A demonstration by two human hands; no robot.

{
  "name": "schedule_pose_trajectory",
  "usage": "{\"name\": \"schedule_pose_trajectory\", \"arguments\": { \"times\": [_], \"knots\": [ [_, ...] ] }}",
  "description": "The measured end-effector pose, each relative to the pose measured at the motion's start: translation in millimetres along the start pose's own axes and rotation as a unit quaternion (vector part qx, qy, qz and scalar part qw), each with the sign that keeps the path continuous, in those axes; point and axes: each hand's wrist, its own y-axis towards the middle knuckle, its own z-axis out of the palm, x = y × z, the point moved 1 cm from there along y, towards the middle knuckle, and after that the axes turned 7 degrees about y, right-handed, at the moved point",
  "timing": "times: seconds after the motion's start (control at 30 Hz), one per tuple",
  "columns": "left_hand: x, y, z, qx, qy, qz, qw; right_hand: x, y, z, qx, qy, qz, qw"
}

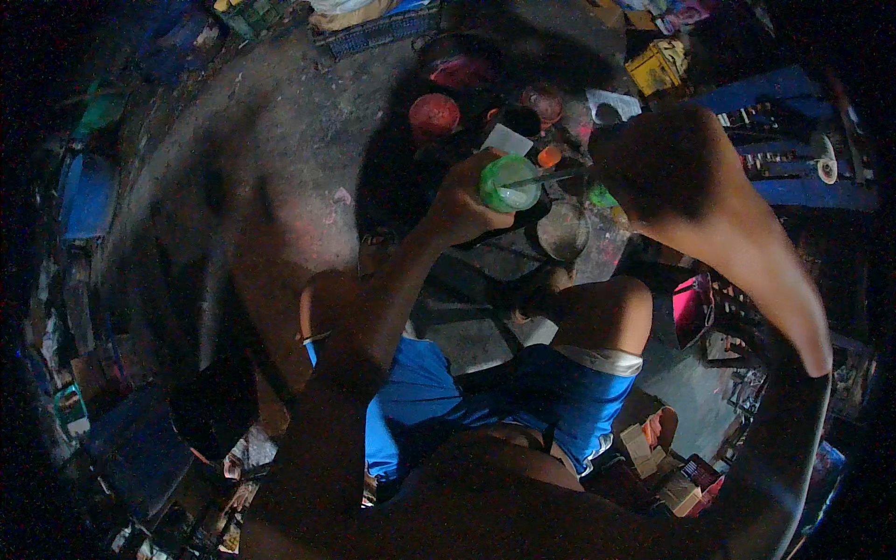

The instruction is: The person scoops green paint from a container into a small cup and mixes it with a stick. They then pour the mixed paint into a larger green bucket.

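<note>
My left hand point(463, 207) is wrapped round a green translucent cup point(510, 183) with something pale inside. My right hand point(644, 166), in deep shadow, holds a thin dark stick-like tool point(557, 175). The tool's tip reaches over the cup's mouth and seems to dip into it. Its exact kind cannot be made out, and most of the right fingers are lost in the dark. Just beyond the cup lie a white flat piece point(507, 140) and a small orange container point(549, 156). A round greyish pot point(562, 231) stands below the tool.
A red round tub point(435, 116) and a brownish red pot point(542, 105) stand farther off on the floor. At the back are a blue crate point(378, 35) and a yellow container point(656, 67). A pink container point(693, 308) and cardboard boxes point(644, 450) are on the right.
</note>
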Motion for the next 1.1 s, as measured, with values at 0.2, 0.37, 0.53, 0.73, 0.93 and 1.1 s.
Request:
{"name": "schedule_pose_trajectory", "arguments": {
  "times": [0.2,0.37,0.53,0.73,0.93,1.1],
  "knots": [
    [-6,4,2,-0.001,0.091,0.042,0.995,-6,-4,27,0.009,-0.02,0.031,0.999],
    [4,-2,-3,0.007,0.139,0.017,0.99,-9,0,48,0.002,-0.042,0.027,0.999],
    [-7,4,13,0.004,0.067,0.023,0.998,6,-15,30,0.022,-0.092,0.05,0.994],
    [-6,-1,0,0.014,-0.022,-0.035,0.999,6,-7,34,0.031,-0.116,0.047,0.992],
    [-17,13,20,0.035,0.042,-0.011,0.998,11,-1,45,0.248,-0.142,0.05,0.957],
    [-9,-7,-5,0.033,0.122,-0.021,0.992,5,43,77,0.398,-0.1,0.028,0.912]
  ]
}}
